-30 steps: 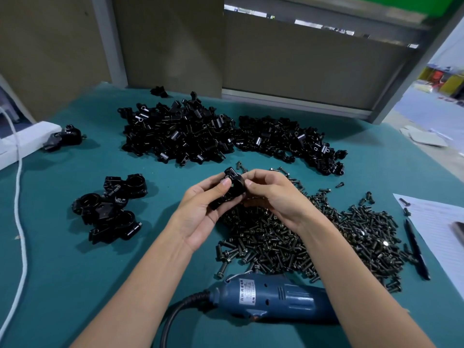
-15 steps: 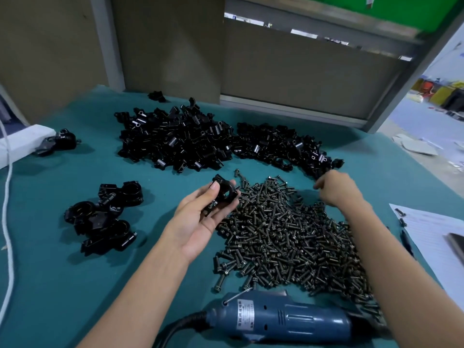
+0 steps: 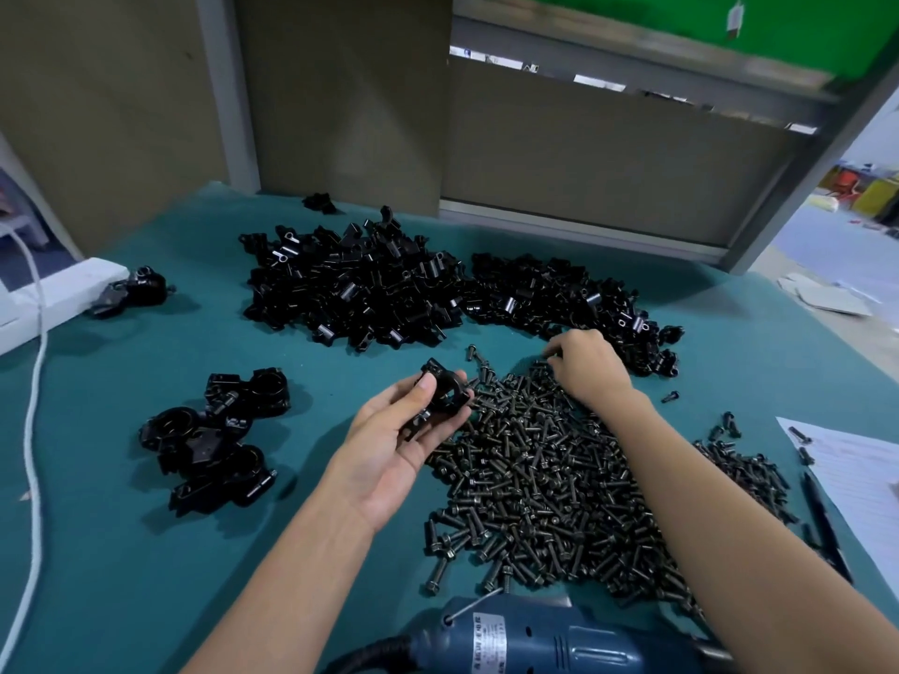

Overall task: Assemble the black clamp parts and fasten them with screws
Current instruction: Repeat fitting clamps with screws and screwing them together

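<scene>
The left hand (image 3: 389, 445) is holding a black clamp (image 3: 445, 394) just above the green worktop (image 3: 121, 552), at the left edge of the screw pile (image 3: 549, 479). Its grip is closed round the part, thumb lying on top and fingers curling underneath. The right hand (image 3: 588, 367) is hovering at the far edge of the screws with its fingers bent down among them, and whether that grip is pinching a screw I cannot tell. Beyond both hands the big heap of loose clamp parts (image 3: 360, 289) is sprawling across the far side of the worktop. To the left a small cluster of assembled clamps (image 3: 214, 440) is lying well apart from the hands. Nearest me, a blue power screwdriver (image 3: 549, 639) is lying on its side, just touching the near edge of the screws. Off to the right, a pen (image 3: 827, 522) is lying beside a sheet of paper (image 3: 866, 479).
</scene>
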Tool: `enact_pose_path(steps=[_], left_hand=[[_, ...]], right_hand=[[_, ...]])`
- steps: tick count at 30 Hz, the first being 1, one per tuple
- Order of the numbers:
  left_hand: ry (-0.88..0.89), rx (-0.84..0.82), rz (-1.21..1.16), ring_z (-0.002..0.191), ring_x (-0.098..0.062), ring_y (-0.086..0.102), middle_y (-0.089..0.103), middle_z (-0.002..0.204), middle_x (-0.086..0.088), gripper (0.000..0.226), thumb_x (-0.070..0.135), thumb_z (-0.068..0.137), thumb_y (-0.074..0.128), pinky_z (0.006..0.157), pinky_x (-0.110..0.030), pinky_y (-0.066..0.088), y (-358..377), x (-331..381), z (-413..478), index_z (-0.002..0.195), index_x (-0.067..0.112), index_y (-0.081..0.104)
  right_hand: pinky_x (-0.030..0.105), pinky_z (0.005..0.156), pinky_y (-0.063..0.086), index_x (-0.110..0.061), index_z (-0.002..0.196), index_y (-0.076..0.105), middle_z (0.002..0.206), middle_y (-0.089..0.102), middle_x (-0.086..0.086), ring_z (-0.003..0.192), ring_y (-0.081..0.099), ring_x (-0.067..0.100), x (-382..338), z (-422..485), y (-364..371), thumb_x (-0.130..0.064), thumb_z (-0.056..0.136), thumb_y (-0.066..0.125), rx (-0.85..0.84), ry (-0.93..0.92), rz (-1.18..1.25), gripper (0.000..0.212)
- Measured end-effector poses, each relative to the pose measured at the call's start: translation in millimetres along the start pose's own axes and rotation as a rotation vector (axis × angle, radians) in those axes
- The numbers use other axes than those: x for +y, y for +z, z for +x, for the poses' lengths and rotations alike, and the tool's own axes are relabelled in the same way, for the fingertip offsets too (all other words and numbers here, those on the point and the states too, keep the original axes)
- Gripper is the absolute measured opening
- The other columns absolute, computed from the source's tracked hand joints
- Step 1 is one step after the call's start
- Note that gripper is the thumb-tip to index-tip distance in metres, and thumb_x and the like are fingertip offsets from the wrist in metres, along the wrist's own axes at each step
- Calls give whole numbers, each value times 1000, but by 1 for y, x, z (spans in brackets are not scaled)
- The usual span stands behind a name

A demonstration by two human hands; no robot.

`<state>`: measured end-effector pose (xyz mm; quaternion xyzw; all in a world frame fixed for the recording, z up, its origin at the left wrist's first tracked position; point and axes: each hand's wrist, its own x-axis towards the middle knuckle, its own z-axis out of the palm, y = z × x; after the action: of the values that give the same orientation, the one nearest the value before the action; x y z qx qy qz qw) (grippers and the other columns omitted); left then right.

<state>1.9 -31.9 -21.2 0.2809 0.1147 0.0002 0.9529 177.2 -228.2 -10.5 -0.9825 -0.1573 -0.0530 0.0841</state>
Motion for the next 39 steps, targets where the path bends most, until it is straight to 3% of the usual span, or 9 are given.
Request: enact_pose_path(steps=[2, 5, 9, 11, 17, 21, 27, 33, 39], left_hand=[[1, 2, -7, 111, -36, 66, 70, 113, -23, 43, 8, 78, 64, 78, -37, 61, 0, 0, 0, 118, -8, 56], [8, -1, -7, 110, -35, 67, 71, 112, -22, 41, 9, 78, 64, 77, -35, 61, -1, -1, 1, 115, -7, 57], [34, 3, 27, 106, -33, 69, 72, 111, -21, 37, 11, 78, 65, 80, -36, 61, -2, -1, 2, 110, -5, 60], [53, 5, 61, 105, -32, 69, 72, 110, -20, 36, 12, 78, 66, 80, -35, 60, -3, -2, 2, 109, -5, 61], [90, 5, 91, 113, -32, 64, 66, 121, -25, 47, 13, 76, 66, 81, -33, 60, 0, -3, 3, 118, -8, 58], [133, -5, 125, 102, -26, 67, 65, 118, -26, 54, 13, 76, 66, 80, -31, 59, 0, -5, 3, 124, -9, 53], [207, -24, 239, 92, -16, 72, 75, 93, -7, 28, 12, 78, 65, 75, -26, 59, -1, -8, 5, 105, 4, 60], [265, 20, 388, 97, -19, 71, 75, 100, -7, 23, 5, 89, 62, 87, -32, 58, -3, -10, 6, 113, 4, 59], [288, 12, 483, 99, -24, 71, 75, 101, -7, 21, 8, 87, 65, 86, -31, 56, -3, -8, 3, 108, 10, 64]], right_hand=[[44, 78, 56, -2, 104, 73, 101, 70, 20, 87, 66, 35, -4, 3, -3, -3, 93, 59, -5, 3, -14, 18], [40, 78, 58, 0, 95, 74, 92, 72, 16, 82, 68, 30, -11, 2, -10, 0, 88, 62, 54, 5, 88, 14], [26, 66, 56, -15, 81, 74, 68, 67, -4, 61, 62, 7, -37, -18, -24, -7, 77, 76, 91, 22, 491, 9], [24, 61, 52, -19, 81, 77, 66, 69, 0, 58, 60, 7, -53, -33, -30, -8, 78, 75, 20, -7, 695, 12], [23, 68, 56, -15, 82, 75, 71, 72, 4, 66, 65, 15, -91, -65, -38, 7, 84, 69, -115, -200, 1183, 22], [25, 69, 55, -14, 83, 73, 72, 71, 1, 68, 64, 13, -95, -70, -39, 6, 84, 70, -110, -241, 1155, 20], [27, 68, 54, -12, 82, 72, 73, 70, 7, 68, 63, 18, -94, -72, -36, 5, 83, 72, -70, -258, 1175, 17], [21, 73, 55, -17, 80, 74, 79, 74, 3, 74, 67, 9, -88, -72, -36, 1, 81, 76, -76, -309, 1140, 18], [21, 78, 54, -14, 86, 77, 86, 76, 3, 82, 71, 10, -84, -73, -34, -5, 81, 77, -113, -344, 1089, 11]])
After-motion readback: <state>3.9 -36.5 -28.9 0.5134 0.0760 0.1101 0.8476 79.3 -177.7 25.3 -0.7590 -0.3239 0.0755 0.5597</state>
